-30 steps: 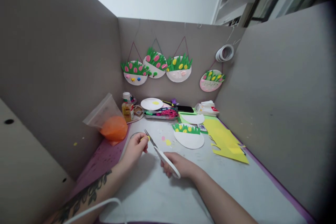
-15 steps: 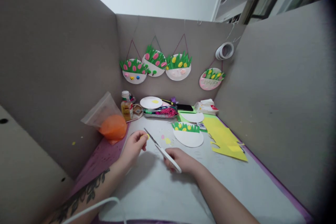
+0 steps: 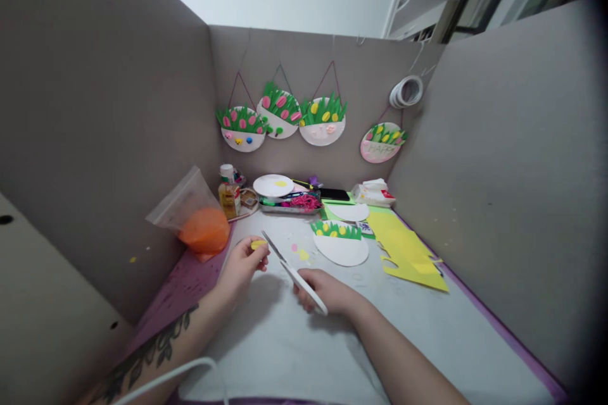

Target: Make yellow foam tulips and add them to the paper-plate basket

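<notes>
Left of the white scissors (image 3: 304,290), our left hand (image 3: 241,264) pinches a yellow piece (image 3: 258,245) in its fingers, part covered but showing more than earlier. Our right hand (image 3: 327,291) has its fingers clenched on the scissors, whose handles hide some of them.

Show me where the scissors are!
In the head view, the right hand holds the scissors, their tips near the yellow piece in the left hand.

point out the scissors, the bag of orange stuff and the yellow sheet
scissors (image 3: 306,292): head view, on the white handle
bag of orange stuff (image 3: 205,231): head view, on its orange contents
yellow sheet (image 3: 409,257): head view, near its middle
</notes>
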Motion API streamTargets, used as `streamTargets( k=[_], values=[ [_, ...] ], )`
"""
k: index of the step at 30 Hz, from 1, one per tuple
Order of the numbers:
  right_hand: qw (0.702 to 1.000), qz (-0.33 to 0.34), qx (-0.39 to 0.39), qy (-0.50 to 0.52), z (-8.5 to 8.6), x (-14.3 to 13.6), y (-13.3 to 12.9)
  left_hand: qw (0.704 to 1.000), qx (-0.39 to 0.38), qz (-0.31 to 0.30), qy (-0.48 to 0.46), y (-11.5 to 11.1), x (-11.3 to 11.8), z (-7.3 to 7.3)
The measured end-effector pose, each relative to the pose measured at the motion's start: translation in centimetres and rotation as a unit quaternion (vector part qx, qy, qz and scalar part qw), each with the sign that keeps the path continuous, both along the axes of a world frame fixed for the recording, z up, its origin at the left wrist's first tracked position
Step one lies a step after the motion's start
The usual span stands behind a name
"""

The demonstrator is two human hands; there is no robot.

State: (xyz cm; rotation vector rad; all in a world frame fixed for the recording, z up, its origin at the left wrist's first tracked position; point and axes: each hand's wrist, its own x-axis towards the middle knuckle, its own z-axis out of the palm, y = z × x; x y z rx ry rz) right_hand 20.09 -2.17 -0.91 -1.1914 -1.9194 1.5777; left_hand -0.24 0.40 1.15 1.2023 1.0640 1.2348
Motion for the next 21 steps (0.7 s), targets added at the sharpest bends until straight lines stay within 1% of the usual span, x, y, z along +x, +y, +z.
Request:
streamTargets(
  k=[5,10,13,21],
  values=[
    [1.0,-0.007,-0.002,0.003,-0.22,-0.01,0.06,1.0,-0.009,0.011,-0.016,-0.21,0.17,0.38],
    [1.0,-0.005,-0.008,0.008,-0.44,0.08,0.09,1.0,0.002,0.009,0.025,-0.22,-0.05,0.4],
    [1.0,-0.001,-0.02,0.008,-0.48,0.07,0.07,0.999,0.001,0.007,0.034,-0.17,-0.22,0.27],
    [0.999,0.013,-0.031,0.003,0.25,-0.06,-0.1,1.0,0.013,0.005,0.023,-0.18,-0.21,-0.16]
  ],
)
